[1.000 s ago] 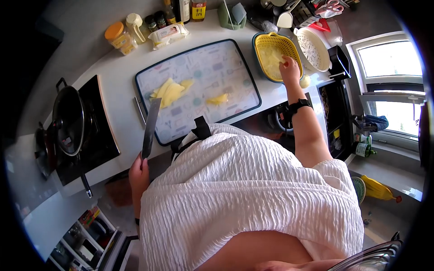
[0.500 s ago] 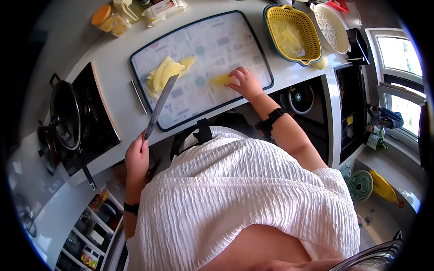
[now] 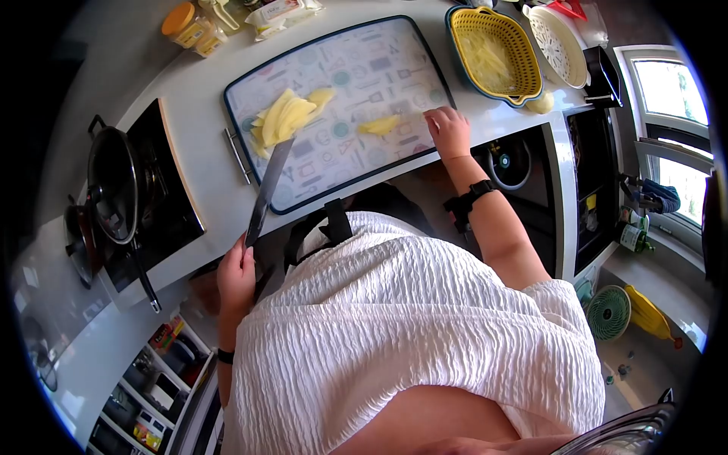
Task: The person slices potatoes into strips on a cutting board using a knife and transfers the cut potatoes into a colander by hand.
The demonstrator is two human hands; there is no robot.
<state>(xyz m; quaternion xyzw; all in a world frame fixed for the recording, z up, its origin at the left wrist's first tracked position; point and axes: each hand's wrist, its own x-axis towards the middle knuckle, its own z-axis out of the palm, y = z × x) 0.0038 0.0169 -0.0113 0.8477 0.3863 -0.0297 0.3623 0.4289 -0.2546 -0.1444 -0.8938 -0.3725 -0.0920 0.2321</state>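
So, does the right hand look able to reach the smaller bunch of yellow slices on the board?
Probably yes: the right hand is just right of the smaller bunch of slices, no obstacle shows between them, and the knife in the left hand is off by the larger pile.

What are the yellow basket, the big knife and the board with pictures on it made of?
Yellow basket: probably plastic, slightly shiny, with moulded-looking holes.
Big knife: the blade looks like metal, likely steel, grey with a dull sheen.
Board: perhaps plastic, smooth and printed, with a dark rim; I can't be sure.
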